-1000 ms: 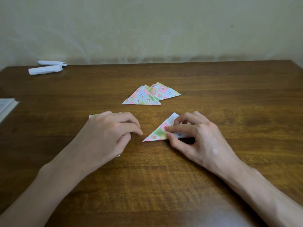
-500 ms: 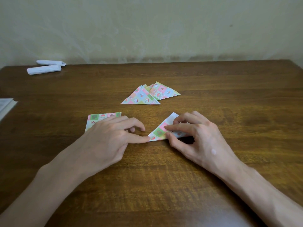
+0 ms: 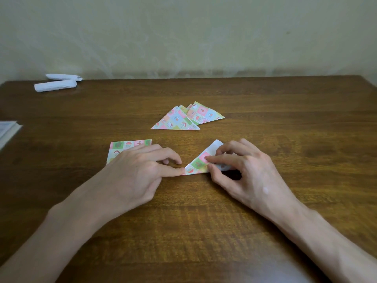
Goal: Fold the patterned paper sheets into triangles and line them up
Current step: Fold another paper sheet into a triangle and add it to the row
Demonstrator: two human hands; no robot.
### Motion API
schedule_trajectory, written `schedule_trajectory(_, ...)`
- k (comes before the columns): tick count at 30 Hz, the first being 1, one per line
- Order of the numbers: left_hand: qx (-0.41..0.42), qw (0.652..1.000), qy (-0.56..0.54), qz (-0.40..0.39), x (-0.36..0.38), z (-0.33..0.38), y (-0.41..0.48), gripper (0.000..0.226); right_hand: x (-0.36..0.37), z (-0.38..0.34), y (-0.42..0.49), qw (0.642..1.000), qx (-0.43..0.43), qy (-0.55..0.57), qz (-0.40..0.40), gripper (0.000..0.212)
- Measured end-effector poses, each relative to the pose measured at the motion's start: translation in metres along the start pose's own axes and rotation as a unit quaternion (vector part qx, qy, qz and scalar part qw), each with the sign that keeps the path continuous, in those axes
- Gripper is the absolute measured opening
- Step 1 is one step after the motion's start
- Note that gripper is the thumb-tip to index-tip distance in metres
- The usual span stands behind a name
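From the head camera, a small folded paper triangle with pink and green squares (image 3: 196, 165) lies in the middle of the brown wooden table (image 3: 265, 201), between the two hands. The left hand (image 3: 138, 172) points one straight finger and presses the tip on the triangle's left corner. Its other fingers hang loose. The right hand (image 3: 251, 174) has curled fingers on top of the triangle, with the thumb at the near edge, pinching the paper.

I think the fold is being pressed flat. To do it well, hold the corner down so the paper cannot slide. Then rub along the near edge until it is sharp. Check that the edges sit right on top of each other.

A flat square sheet of the same patterned paper (image 3: 126, 147) lies partly under the left hand, not folded yet. Farther away lie two finished patterned triangles (image 3: 176, 121), and the left one overlaps the other, so they are not in a neat row.

Two white paper rolls (image 3: 55, 85) sit at the far left. I see no box, bowl or tray.
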State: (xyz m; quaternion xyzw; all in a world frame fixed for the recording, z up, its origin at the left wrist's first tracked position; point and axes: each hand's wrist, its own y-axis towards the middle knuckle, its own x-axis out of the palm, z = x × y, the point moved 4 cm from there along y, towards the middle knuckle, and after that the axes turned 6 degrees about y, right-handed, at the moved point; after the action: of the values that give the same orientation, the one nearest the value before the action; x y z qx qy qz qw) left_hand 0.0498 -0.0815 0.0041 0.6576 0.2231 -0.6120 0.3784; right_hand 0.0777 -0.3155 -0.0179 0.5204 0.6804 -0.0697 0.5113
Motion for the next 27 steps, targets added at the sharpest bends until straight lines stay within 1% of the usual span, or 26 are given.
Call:
schedule_trajectory(5,-0.007,1.000,-0.015,-0.003,-0.002,0.000,-0.001,0.056,0.000,-0.001,0.000,1.000,-0.002,-0.004,-0.001,0.030)
schedule_trajectory(18,-0.018,1.000,-0.020,-0.010,-0.003,-0.002,-0.002,0.047,-0.001,-0.001,0.001,1.000,-0.001,-0.009,-0.005,0.032)
schedule_trajectory(23,-0.026,0.999,-0.018,0.021,-0.008,-0.008,-0.003,0.041,-0.001,-0.001,0.000,1.000,0.002,-0.004,-0.003,0.032)
schedule_trajectory(27,-0.031,0.999,-0.007,0.034,-0.010,-0.006,-0.002,0.041,-0.001,-0.002,0.001,1.000,0.002,-0.001,-0.004,0.033)
